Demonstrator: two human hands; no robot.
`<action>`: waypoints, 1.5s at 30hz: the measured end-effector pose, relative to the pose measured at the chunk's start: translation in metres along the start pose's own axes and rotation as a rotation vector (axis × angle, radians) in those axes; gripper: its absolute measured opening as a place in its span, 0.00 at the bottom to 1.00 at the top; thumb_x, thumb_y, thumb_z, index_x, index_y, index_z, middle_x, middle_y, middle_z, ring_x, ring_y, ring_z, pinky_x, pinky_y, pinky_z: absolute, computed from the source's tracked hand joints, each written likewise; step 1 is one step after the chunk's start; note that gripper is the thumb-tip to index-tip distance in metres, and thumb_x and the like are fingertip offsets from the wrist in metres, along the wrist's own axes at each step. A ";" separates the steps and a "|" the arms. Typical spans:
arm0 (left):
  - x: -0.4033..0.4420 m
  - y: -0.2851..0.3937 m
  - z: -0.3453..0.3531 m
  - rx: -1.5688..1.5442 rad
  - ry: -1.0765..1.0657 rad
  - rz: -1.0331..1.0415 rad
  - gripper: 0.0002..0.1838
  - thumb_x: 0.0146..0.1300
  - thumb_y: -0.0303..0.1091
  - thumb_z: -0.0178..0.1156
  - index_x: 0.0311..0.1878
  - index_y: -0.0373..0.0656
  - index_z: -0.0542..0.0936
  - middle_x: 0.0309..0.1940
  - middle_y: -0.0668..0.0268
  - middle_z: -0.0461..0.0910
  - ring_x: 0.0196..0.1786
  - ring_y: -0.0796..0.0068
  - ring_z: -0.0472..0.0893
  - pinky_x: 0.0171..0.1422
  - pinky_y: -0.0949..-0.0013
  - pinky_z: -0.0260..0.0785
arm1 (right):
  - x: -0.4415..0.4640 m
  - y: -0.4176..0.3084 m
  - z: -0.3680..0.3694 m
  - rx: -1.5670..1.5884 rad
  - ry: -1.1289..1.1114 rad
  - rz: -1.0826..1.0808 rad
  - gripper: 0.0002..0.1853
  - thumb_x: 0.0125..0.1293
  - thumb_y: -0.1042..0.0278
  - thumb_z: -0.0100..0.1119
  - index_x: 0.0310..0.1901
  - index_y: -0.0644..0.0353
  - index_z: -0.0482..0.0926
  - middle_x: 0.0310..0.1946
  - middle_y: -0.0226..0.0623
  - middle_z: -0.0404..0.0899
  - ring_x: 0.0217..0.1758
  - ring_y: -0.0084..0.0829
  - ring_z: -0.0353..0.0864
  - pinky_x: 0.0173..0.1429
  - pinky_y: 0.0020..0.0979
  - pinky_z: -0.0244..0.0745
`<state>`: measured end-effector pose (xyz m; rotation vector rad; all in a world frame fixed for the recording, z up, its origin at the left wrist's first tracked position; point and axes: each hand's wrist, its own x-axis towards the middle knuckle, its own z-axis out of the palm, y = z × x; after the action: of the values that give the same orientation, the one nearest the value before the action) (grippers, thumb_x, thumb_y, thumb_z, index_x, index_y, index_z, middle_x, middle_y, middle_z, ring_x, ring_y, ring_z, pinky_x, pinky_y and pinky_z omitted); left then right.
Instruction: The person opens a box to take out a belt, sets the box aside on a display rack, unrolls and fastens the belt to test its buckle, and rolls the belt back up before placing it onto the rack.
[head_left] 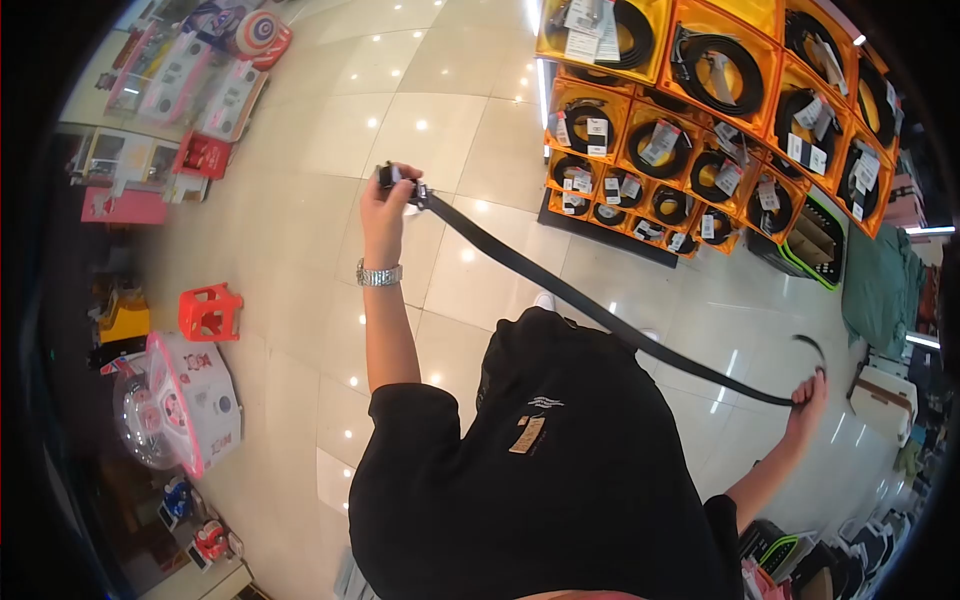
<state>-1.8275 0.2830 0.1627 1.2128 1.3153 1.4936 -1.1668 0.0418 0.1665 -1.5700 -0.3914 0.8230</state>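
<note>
A long black belt (600,312) stretches diagonally across the front of my body. My left hand (391,195), with a metal watch on its wrist, is closed around the buckle end at the upper left. Toward the lower right, my right hand (808,395) pinches the belt near its other end, and a short tip curls up beyond the fingers. Between the two hands the strap sags slightly, in front of my black shirt (560,470).
Orange display boxes (720,75) with coiled, tagged belts stand at the upper right. A red stool (210,312) and a pink-and-white boxed toy (195,400) are at the left. Boxed goods (170,75) line the upper left.
</note>
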 end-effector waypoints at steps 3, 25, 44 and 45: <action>-0.008 0.014 0.037 -0.054 -0.163 -0.014 0.11 0.54 0.24 0.63 0.42 0.38 0.78 0.37 0.67 0.80 0.38 0.80 0.77 0.44 0.74 0.71 | -0.011 -0.003 0.041 -0.284 -0.241 -0.156 0.14 0.66 0.69 0.55 0.51 0.63 0.70 0.21 0.22 0.60 0.20 0.14 0.58 0.23 0.20 0.55; -0.074 0.093 0.167 0.276 -0.761 0.729 0.30 0.39 0.45 0.76 0.46 0.41 0.78 0.35 0.64 0.79 0.41 0.63 0.78 0.61 0.59 0.64 | -0.103 -0.073 0.242 -0.356 -0.844 -0.738 0.25 0.38 0.67 0.75 0.43 0.66 0.81 0.31 0.37 0.82 0.32 0.25 0.82 0.37 0.23 0.74; -0.059 0.086 0.159 0.607 -1.010 0.681 0.27 0.39 0.42 0.74 0.45 0.45 0.78 0.39 0.66 0.75 0.47 0.60 0.75 0.56 0.62 0.67 | -0.136 -0.091 0.251 -0.998 -0.703 -0.764 0.25 0.43 0.59 0.76 0.44 0.59 0.83 0.28 0.40 0.82 0.30 0.35 0.81 0.35 0.28 0.75; -0.057 0.083 0.157 0.560 -1.021 0.709 0.27 0.39 0.42 0.74 0.45 0.45 0.78 0.39 0.66 0.75 0.47 0.60 0.75 0.55 0.62 0.67 | -0.138 -0.089 0.255 -0.997 -0.705 -0.753 0.25 0.43 0.59 0.76 0.44 0.59 0.83 0.28 0.40 0.82 0.30 0.35 0.81 0.35 0.28 0.75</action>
<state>-1.6591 0.2519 0.2365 2.5283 0.5831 0.6224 -1.4202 0.1483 0.2934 -1.7164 -2.0053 0.5506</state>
